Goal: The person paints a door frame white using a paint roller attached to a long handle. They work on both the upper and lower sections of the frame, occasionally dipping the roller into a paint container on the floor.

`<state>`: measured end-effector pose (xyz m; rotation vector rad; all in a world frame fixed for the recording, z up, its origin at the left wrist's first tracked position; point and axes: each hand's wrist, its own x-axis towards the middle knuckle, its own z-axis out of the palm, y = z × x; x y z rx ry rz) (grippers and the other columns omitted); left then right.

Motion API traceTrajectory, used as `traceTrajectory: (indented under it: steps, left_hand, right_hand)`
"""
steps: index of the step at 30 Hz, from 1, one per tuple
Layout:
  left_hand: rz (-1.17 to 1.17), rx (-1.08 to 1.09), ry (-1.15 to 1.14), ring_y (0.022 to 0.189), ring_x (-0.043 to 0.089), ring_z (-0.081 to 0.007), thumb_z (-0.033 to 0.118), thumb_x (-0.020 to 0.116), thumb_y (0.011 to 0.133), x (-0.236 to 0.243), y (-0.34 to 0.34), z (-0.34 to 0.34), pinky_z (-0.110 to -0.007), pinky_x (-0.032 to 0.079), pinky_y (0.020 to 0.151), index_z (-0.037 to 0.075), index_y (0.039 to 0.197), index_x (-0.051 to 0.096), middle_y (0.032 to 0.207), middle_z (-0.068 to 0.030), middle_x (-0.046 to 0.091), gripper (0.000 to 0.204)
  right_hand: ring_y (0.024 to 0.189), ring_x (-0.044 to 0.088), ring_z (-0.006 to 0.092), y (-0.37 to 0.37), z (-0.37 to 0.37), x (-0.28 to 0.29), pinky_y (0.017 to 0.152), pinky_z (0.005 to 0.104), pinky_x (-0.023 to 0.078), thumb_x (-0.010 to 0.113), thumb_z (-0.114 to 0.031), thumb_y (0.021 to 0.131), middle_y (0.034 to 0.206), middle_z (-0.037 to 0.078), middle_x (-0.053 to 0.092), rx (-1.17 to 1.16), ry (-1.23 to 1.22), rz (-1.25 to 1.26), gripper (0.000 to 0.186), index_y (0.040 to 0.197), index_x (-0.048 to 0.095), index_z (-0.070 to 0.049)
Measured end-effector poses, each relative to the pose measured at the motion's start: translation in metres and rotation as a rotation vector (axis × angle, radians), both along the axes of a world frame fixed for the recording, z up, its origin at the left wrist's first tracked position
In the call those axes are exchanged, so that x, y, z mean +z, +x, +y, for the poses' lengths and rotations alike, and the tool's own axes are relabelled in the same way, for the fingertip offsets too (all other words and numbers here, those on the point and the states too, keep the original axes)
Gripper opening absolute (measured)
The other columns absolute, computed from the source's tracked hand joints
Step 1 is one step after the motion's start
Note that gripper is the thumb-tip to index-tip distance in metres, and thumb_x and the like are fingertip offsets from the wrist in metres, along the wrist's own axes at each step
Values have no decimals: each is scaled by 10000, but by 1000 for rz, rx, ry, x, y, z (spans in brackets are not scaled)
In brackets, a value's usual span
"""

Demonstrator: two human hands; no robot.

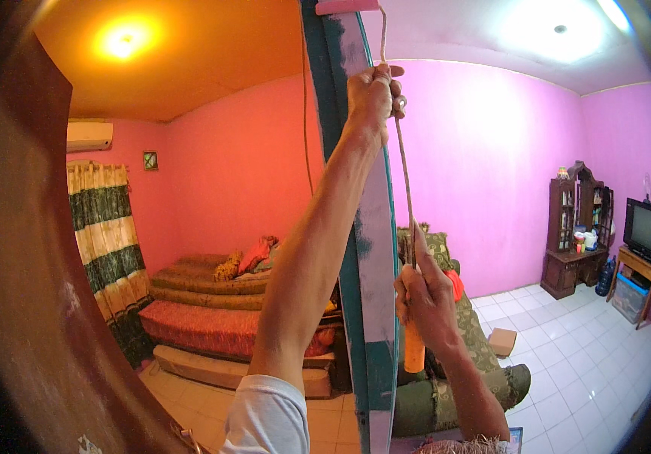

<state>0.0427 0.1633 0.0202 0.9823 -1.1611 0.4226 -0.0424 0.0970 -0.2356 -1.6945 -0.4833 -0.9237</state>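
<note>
We are mid-coat, left hand [375,94] at twelve o'clock and right hand [425,299] at five both clamped on the roller [346,6] pole [403,170], needing a steady downward pull along the teal post [367,303].

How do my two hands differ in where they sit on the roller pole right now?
The left hand is raised high, arm stretched up, gripping the thin pole near the roller. The right hand sits much lower, just above the orange handle, index finger pointing up along it. Both are closed around the same pole.
</note>
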Motion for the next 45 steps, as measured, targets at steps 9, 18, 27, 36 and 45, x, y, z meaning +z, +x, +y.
traceTrajectory:
  steps: [9,18,27,36,45]
  left_hand:
    - [-15,-84,4,508,489,-99,225,443,1053,-29,-4,1,-262,415,440,-42,1076,610,665,-2,484,316]
    - [-53,43,6,543,525,-105,216,448,1047,31,5,7,-251,464,468,-43,1073,626,687,-9,511,315]
    - [-72,-12,11,532,550,-117,234,471,1042,-15,-8,4,-255,484,459,-45,1066,628,664,-24,537,321]
    - [-74,85,-1,503,548,-105,213,434,1052,41,11,22,-283,509,452,-43,1023,629,666,-31,544,323]
    - [5,65,31,523,515,-107,229,454,1045,-27,-5,24,-269,455,451,-45,1070,619,670,-10,508,320]
  right_hand:
    - [591,462,69,-35,3,-17,540,250,453,397,-106,1006,769,19,518,119,82,68,590,1568,226,-156]
    - [549,445,61,-20,12,34,470,243,424,394,-119,1010,685,-26,459,102,93,10,592,1571,218,-187]
    - [529,443,47,-26,5,-1,461,223,417,391,-121,1017,670,-25,450,110,82,26,584,1570,217,-193]
    - [552,442,61,-23,23,43,478,240,432,409,-145,1015,692,-18,460,235,150,52,574,1562,253,-220]
    - [566,439,60,-36,25,-13,488,254,424,416,-152,1019,676,-21,440,169,129,87,569,1562,253,-194]
